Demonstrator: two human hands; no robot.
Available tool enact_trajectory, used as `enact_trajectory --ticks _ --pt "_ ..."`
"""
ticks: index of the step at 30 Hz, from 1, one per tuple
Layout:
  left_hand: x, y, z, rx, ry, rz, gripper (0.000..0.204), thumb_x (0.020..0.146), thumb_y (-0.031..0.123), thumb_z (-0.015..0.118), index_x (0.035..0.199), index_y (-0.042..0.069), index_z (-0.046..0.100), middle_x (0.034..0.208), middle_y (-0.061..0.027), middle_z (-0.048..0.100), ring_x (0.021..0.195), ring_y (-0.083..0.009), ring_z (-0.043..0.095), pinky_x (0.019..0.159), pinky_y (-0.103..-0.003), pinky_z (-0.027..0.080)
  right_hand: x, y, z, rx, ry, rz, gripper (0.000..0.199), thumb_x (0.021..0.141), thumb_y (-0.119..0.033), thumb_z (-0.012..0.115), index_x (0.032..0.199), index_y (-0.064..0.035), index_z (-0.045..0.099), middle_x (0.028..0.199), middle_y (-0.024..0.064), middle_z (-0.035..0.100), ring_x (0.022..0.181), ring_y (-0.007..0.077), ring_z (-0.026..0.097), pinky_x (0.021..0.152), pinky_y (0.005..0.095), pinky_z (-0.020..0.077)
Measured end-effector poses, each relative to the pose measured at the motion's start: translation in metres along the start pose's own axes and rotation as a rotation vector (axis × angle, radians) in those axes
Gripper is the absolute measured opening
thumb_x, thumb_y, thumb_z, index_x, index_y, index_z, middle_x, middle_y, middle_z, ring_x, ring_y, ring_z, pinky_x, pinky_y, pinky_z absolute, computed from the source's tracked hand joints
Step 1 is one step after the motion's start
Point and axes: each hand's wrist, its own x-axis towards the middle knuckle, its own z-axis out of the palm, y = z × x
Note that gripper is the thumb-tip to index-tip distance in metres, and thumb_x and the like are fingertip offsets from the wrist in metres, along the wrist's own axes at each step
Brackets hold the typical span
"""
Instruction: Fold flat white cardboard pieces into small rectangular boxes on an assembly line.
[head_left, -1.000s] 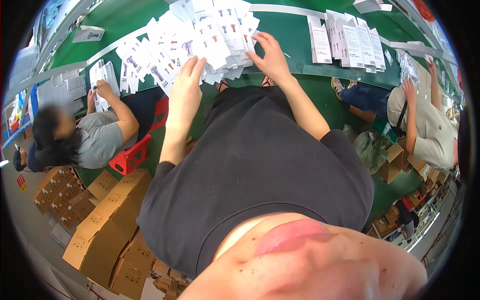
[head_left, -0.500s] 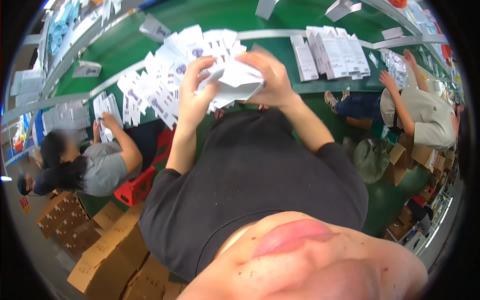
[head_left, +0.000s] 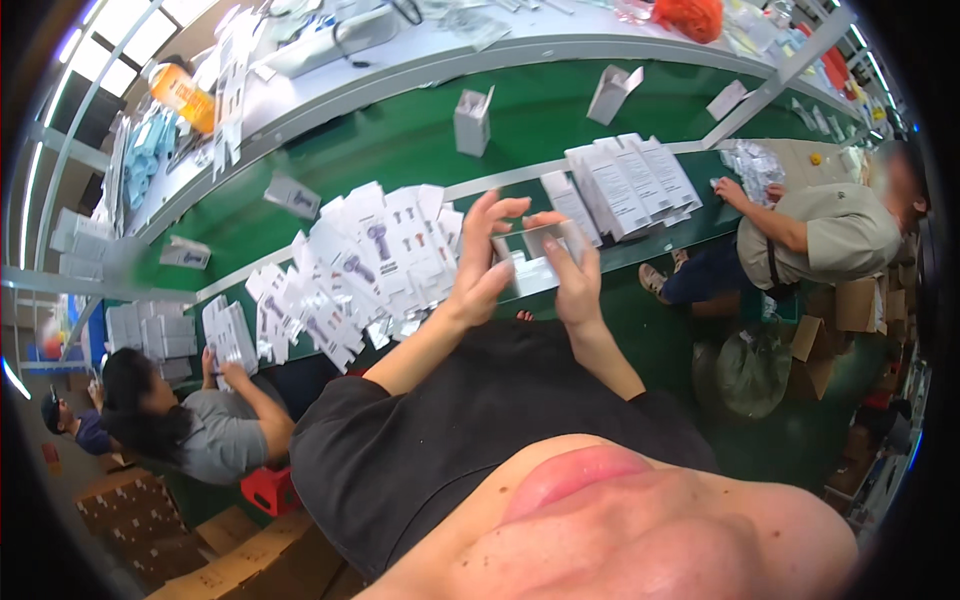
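My right hand (head_left: pixel 574 272) pinches a blurred white carton (head_left: pixel 535 276) at its right side, thumb laid on the near panel and fingers bent over the upper edge. My left hand (head_left: pixel 480 262) curls about the carton's left side, thumb low and fingers arched apart above the corner; I cannot tell how firmly it presses. I have the carton between my two hands, in front of my chest at the near edge of the green table (head_left: pixel 665 243). Just left of my left hand spreads a heap of flat printed cartons (head_left: pixel 375 262), overlapping and fanned out, and beyond my right hand white boxes (head_left: pixel 628 190) stand packed in a slanted row. Past a pale rail, a green belt (head_left: pixel 395 140) bears a few scattered boxes, one of them upright with its flap raised (head_left: pixel 472 122). On my left a co-worker in a grey shirt (head_left: pixel 222 432) handles white cartons; on my right another in a beige shirt (head_left: pixel 835 235) reaches to crumpled clear plastic (head_left: pixel 750 168). A dull green sack (head_left: pixel 745 372) sits on the floor near that person. Across the belt, a white shelf (head_left: pixel 440 52) carries an orange bundle (head_left: pixel 690 17).
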Motion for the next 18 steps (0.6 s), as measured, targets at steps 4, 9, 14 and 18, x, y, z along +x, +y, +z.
enact_trajectory --ticks 4,9,14,18 --pt "-0.003 -0.005 0.031 -0.230 0.048 -0.215 0.048 0.090 0.005 0.057 0.137 0.008 0.050 0.145 -0.0159 0.049 0.131 -0.0274 0.048 0.113 -0.036 0.035 -0.015 -0.003 -0.012 -0.073 0.114 0.008 0.041 0.096 -0.014 0.048 0.136 -0.0027 0.049 0.130 0.0146 0.056 0.114 0.0243 0.053 0.103 0.0350 0.0388" --pt "0.000 -0.015 0.051 -0.276 0.067 -0.283 0.044 0.091 0.004 0.053 0.135 0.007 0.051 0.148 -0.0155 0.045 0.135 -0.0287 0.043 0.115 -0.038 0.032 -0.011 0.003 -0.034 -0.107 0.101 0.150 0.044 0.095 -0.017 0.044 0.136 -0.0016 0.050 0.133 0.0148 0.054 0.117 0.0242 0.051 0.105 0.0352 0.0364" --pt "-0.009 -0.023 0.066 -0.174 0.103 -0.194 0.038 0.091 0.005 0.050 0.129 0.006 0.054 0.149 -0.0171 0.041 0.135 -0.0317 0.040 0.115 -0.042 0.029 -0.004 0.019 -0.061 -0.015 -0.053 0.231 0.050 0.091 -0.019 0.044 0.137 -0.0008 0.049 0.134 0.0149 0.054 0.121 0.0245 0.050 0.107 0.0352 0.0345" --pt "-0.034 -0.033 0.061 -0.069 0.107 -0.128 0.028 0.086 0.005 0.048 0.113 0.009 0.056 0.153 -0.0165 0.037 0.140 -0.0341 0.035 0.117 -0.047 0.027 -0.001 0.022 -0.065 0.116 -0.162 0.311 0.051 0.081 -0.004 0.047 0.132 -0.0017 0.053 0.123 0.0153 0.057 0.110 0.0260 0.055 0.097 0.0328 0.0437"
